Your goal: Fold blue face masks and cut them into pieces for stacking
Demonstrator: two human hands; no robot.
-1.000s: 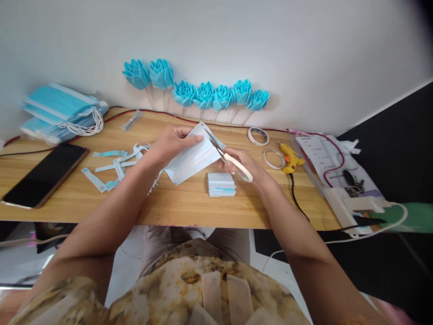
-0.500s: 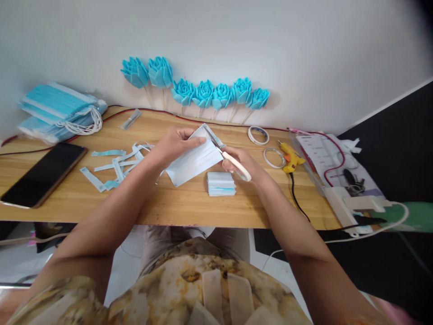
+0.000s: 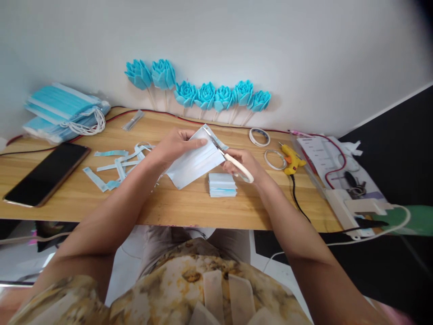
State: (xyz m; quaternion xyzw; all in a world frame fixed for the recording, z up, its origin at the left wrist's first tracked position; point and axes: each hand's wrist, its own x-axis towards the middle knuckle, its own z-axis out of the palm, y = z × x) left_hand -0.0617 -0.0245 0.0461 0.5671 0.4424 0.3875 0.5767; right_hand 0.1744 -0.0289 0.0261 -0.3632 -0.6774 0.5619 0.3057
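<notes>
Between thumb and fingers, my left hand [image 3: 177, 146] pinches the upper left part of a pale blue face mask [image 3: 194, 166], which is tilted above the table. My right hand [image 3: 241, 163] is wrapped round the white handles of a pair of scissors [image 3: 238, 168]. Their blades lie along the mask's upper right edge, pointing up and left to its top corner. A small stack of pale cut pieces [image 3: 222, 185] sits on the table just below the scissors. Cut blue strips [image 3: 118, 164] lie loose beside my left forearm.
Face masks [image 3: 64, 108] are piled at the back left, behind a black phone [image 3: 47, 174]. Blue flowers [image 3: 206, 95] on sticks lean on the wall. Tape rolls [image 3: 259, 136], a yellow glue gun [image 3: 291, 159] and a power strip [image 3: 341, 212] are on the right.
The scissor blades have shifted slightly against the mask's edge. Both hands keep their grips. The whole view has moved a little.
</notes>
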